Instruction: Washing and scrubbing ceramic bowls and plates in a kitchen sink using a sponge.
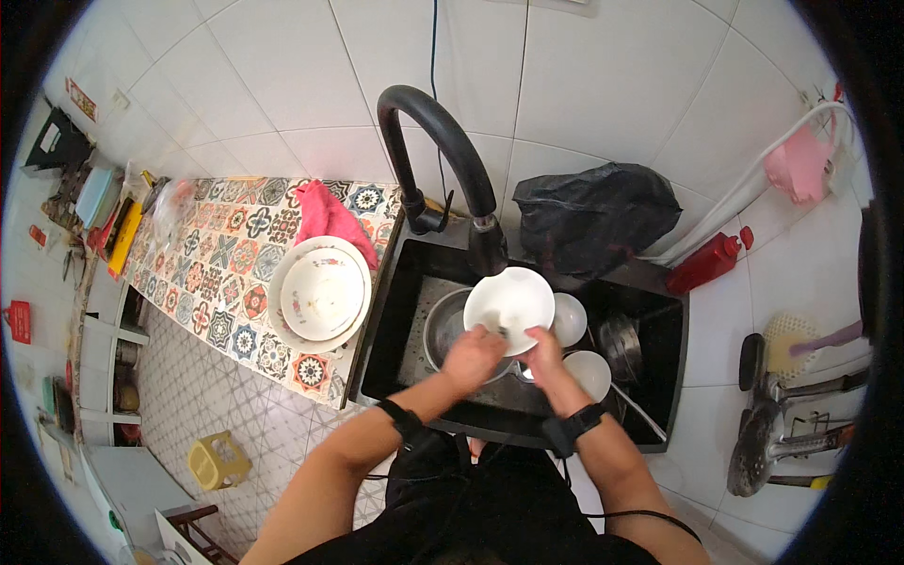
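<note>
A white bowl (pixel 514 300) is tilted under the black faucet head (pixel 487 247), above the sink (pixel 417 282). My right hand (pixel 542 357) grips its lower right rim. My left hand (pixel 474 357), slightly blurred, is at the bowl's lower left with a small dark thing, too blurred to name, by its fingers. Below the bowl, partly hidden, a round metal basin (pixel 441 328) stands in the sink. Two more white bowls (pixel 569 320) (pixel 590 374) lie to the right of my hands, and round metal ware (pixel 621 346) sits in the sink's right part.
Nested floral bowls (pixel 321 293) stand on the patterned counter at left, beside a pink cloth (pixel 328 219). Behind the sink lies a black plastic bag (pixel 597 215); a red bottle (pixel 706 265) stands at its right corner. Cooking utensils (pixel 766 424) hang on the right wall.
</note>
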`<action>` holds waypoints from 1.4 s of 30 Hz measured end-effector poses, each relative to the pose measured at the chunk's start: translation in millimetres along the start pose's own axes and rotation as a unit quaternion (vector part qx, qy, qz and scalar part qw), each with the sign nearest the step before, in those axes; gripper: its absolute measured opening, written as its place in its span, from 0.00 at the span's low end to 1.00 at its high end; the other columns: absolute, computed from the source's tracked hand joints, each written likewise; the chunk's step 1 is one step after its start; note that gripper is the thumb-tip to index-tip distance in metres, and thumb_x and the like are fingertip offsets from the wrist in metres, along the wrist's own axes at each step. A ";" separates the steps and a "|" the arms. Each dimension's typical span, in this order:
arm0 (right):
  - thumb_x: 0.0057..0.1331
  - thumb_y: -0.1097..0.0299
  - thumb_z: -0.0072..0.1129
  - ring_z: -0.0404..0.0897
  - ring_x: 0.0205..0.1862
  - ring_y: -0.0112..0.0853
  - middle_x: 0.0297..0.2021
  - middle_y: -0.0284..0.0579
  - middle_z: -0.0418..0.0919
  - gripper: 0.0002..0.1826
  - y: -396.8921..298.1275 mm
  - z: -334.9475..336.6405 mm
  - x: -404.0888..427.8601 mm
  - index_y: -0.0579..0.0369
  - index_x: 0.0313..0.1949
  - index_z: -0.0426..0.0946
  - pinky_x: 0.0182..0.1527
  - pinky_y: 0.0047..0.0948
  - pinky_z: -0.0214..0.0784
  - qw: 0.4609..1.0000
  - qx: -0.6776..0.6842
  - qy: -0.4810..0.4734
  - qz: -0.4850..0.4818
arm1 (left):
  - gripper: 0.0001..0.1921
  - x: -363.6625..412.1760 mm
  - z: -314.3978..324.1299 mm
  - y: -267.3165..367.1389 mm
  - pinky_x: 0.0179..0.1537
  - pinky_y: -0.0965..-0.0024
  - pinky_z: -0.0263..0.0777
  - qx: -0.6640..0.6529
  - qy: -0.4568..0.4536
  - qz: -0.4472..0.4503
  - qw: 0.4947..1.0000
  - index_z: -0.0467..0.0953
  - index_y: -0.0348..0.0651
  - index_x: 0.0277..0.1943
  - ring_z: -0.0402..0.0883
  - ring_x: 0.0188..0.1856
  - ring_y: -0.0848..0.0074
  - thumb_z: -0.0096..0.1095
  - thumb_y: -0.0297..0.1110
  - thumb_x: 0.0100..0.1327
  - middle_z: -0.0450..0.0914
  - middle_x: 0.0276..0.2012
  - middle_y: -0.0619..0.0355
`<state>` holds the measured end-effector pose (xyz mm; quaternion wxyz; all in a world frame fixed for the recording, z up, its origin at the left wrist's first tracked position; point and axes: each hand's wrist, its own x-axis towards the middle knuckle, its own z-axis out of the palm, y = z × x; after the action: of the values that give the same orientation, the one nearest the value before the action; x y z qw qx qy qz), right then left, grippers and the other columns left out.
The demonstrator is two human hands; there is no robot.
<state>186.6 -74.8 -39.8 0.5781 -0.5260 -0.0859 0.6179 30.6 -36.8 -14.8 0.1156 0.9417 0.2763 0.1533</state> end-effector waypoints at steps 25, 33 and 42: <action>0.41 0.78 0.45 0.73 0.30 0.31 0.38 0.43 0.72 0.36 -0.5 -12.3 -3.8 0.54 0.57 0.61 0.26 0.25 0.70 0.987 -0.139 -0.076 0.019 | 0.06 3.3 20.1 -13.0 0.43 0.61 0.70 -0.145 -0.103 -0.086 0.980 0.75 0.41 0.33 0.75 0.39 0.59 0.53 0.29 0.53 0.76 0.34 0.53; 0.42 0.80 0.44 0.75 0.41 0.38 0.40 0.45 0.72 0.33 -6.0 -8.8 -10.9 0.56 0.54 0.62 0.41 0.36 0.72 0.988 -0.034 -0.111 0.101 | 0.05 18.2 18.0 4.5 0.42 0.58 0.69 -0.242 0.028 -0.112 0.963 0.73 0.42 0.32 0.74 0.38 0.59 0.55 0.25 0.50 0.75 0.32 0.51; 0.44 0.78 0.45 0.76 0.40 0.36 0.41 0.44 0.72 0.34 -10.8 -4.3 -18.0 0.55 0.56 0.60 0.31 0.35 0.76 0.984 -0.087 -0.095 0.124 | 0.11 51.4 -7.7 -14.4 0.47 0.60 0.67 -0.113 0.034 0.001 0.993 0.72 0.42 0.41 0.69 0.46 0.57 0.56 0.29 0.52 0.70 0.45 0.52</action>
<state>192.6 -88.1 -24.0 0.4378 -0.5199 -0.1278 0.7222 62.0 4.6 -0.5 0.2123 0.9171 0.2598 0.2153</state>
